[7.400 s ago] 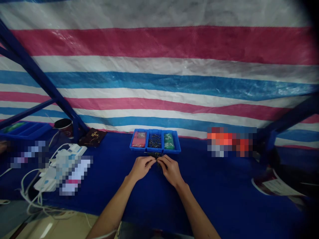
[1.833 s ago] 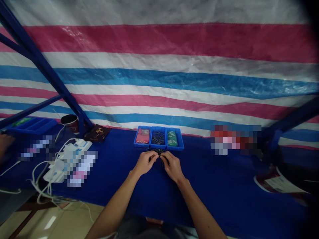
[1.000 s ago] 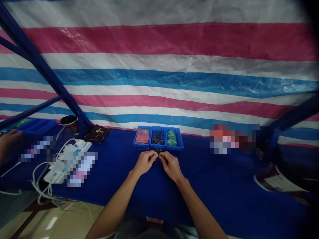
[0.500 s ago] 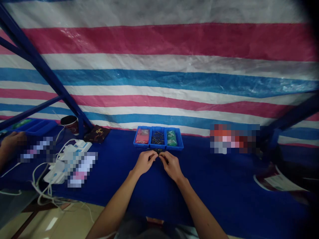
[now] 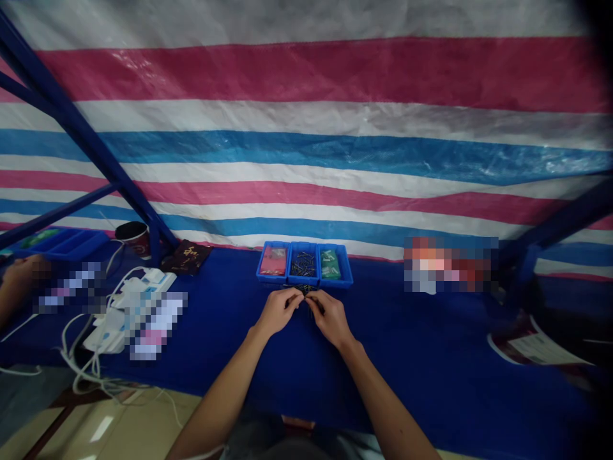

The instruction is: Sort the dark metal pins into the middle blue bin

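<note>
My left hand [image 5: 279, 311] and my right hand [image 5: 329, 314] meet over the blue tabletop, fingertips pinched close together. Whatever sits between them is too small to make out. Just beyond the fingertips lies a small heap of dark, thin screw-like pieces [image 5: 305, 289], partly covered by the hands. Behind it stand three blue bins side by side. A pink packet [image 5: 274, 260] fills the left bin. The middle bin holds many dark screw-like pieces [image 5: 303, 263]. In the right bin is a green packet with a clear, whitish part [image 5: 330, 263].
To the left lie a white power strip [image 5: 138, 300] with tangled cables, a dark paper cup [image 5: 134, 239] and a brown packet [image 5: 188, 257]. Another person's hand [image 5: 23, 271] is at the far left, by a blue tray [image 5: 79, 244]. A blurred-out reddish item [image 5: 447, 265] is at right.
The view has shifted very slightly. Both hands stay pinched together in the same place, with only tiny finger movement.
</note>
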A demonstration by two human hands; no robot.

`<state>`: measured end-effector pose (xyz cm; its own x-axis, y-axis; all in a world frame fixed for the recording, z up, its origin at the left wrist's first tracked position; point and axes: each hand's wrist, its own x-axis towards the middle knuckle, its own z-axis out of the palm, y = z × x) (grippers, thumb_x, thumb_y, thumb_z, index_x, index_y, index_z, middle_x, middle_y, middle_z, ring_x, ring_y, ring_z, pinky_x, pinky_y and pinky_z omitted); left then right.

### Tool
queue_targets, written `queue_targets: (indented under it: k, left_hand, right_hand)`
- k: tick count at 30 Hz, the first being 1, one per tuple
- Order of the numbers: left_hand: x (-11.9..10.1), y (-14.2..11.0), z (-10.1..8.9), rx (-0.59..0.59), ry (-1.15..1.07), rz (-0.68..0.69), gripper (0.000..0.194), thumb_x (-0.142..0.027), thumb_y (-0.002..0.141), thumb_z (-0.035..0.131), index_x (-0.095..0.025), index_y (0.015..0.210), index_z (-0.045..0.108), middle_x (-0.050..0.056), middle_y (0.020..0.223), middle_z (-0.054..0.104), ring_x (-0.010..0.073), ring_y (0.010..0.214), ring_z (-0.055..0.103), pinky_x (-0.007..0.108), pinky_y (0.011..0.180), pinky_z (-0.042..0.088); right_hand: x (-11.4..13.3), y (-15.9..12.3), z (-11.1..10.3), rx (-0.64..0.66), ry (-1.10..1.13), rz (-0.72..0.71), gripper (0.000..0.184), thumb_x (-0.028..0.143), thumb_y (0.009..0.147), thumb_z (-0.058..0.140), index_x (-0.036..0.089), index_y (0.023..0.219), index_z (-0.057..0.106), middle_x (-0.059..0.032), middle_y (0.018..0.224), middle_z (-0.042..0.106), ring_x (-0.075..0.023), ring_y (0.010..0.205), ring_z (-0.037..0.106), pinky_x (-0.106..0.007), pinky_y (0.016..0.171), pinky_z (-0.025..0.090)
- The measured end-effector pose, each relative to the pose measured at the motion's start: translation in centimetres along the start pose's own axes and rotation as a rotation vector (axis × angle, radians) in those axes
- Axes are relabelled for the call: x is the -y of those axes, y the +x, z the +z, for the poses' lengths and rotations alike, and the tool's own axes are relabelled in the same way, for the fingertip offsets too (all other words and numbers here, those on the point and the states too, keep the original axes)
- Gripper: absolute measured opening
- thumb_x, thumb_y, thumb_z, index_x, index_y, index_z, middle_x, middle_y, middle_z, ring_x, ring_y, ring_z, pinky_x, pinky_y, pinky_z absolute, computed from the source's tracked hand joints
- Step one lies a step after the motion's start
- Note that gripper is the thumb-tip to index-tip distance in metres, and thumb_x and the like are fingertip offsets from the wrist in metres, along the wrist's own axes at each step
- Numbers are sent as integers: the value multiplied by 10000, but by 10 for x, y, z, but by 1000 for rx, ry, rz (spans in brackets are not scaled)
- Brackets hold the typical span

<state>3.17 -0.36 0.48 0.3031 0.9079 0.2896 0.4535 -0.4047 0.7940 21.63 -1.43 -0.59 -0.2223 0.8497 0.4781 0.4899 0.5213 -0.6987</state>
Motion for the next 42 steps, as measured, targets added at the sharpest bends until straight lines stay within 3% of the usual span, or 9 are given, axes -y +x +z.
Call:
queue_targets:
  k: [4,10,15,21,29,42]
  left_hand:
    - [0,0,0,-11,-8,-11,253,-383,967,541,-175,993,683,-5,694,625,120,614,536,211,608,395]
    - [4,0,1,0,-7,5,195,-332,952,573,-180,969,694,4,724,656,125,637,559,215,633,412]
    - [2,1,0,2,11,18,202,-317,963,557,-176,946,701,8,755,665,125,656,552,218,647,408]
    - [0,1,0,4,18,5,235,-352,963,556,-171,956,706,8,743,664,126,641,548,218,625,397]
    - [1,2,-1,35,13,20,261,-336,977,531,-165,892,709,17,752,677,132,668,580,221,648,414]
    - [2,0,-1,45,2,51,265,-332,976,544,-159,859,707,26,770,681,130,670,577,230,659,418]
  right_hand:
    - [0,0,0,-6,6,-1,206,305,1012,482,233,1010,675,-53,927,706,-181,777,670,-275,696,502]
    - [-1,-1,-1,0,-11,-1,223,317,1013,479,223,1025,681,-58,898,703,-175,738,659,-275,674,500]
    - [-4,-2,1,5,-20,23,243,332,996,517,216,1169,641,-45,899,699,-156,676,634,-263,638,494]
    - [-3,-1,-1,22,-19,-16,205,288,1015,486,231,1076,673,-51,941,689,-171,794,660,-266,703,493]
    - [-2,-1,-3,10,-10,-6,209,293,1014,495,239,1133,658,-56,979,692,-183,827,663,-283,744,503]
    - [1,0,-4,33,-7,-12,191,282,1016,478,231,1010,662,-45,896,673,-172,764,637,-279,717,485]
